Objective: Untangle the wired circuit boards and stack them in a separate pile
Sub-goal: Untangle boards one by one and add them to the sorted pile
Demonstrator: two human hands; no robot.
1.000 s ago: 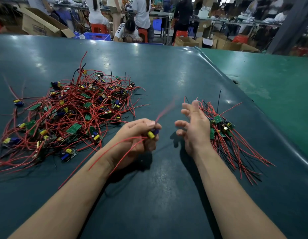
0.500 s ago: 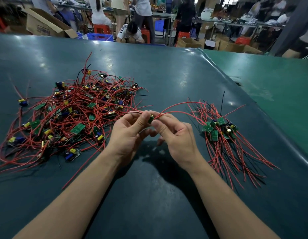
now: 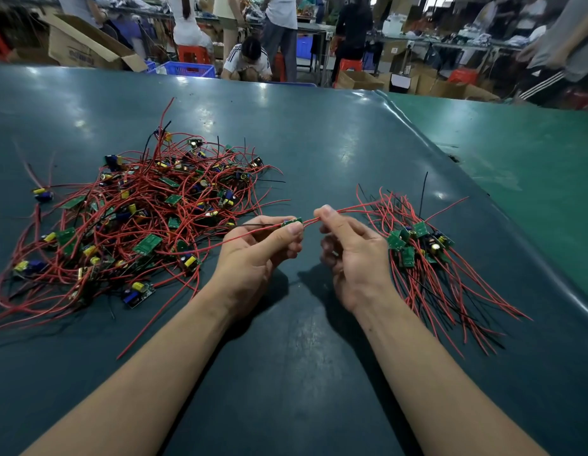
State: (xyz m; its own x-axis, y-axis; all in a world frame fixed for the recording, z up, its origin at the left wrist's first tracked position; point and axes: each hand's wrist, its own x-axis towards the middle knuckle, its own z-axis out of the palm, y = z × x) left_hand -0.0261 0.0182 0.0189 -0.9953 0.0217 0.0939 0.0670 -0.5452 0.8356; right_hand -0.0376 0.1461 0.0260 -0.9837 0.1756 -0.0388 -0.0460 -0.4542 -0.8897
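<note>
Pinching one small green circuit board (image 3: 292,222) between thumb and forefinger, my left hand (image 3: 256,255) holds it just above the dark green table mat (image 3: 295,357), between the two heaps. My right hand (image 3: 355,255) sits just beside it, thumb and forefinger closed on the board's red wires (image 3: 348,209) where they leave the board and arc away to the right. More red leads trail left from the board, under my left hand, toward the big heap.

Just right of my right hand lies the sorted pile (image 3: 417,245), a few green boards lying close together, their wires fanned toward me. Left of my left hand sprawls the tangled heap (image 3: 138,218), many boards with yellow and blue parts knotted in red and black wire.

I judge the step in hand is freeing and straightening this one board's leads. Next I would need the left-trailing wires drawn clear of the heap, then the board carried right and laid on the sorted pile with its wires aligned.

Beyond the table, people stand among cardboard boxes (image 3: 88,47).
</note>
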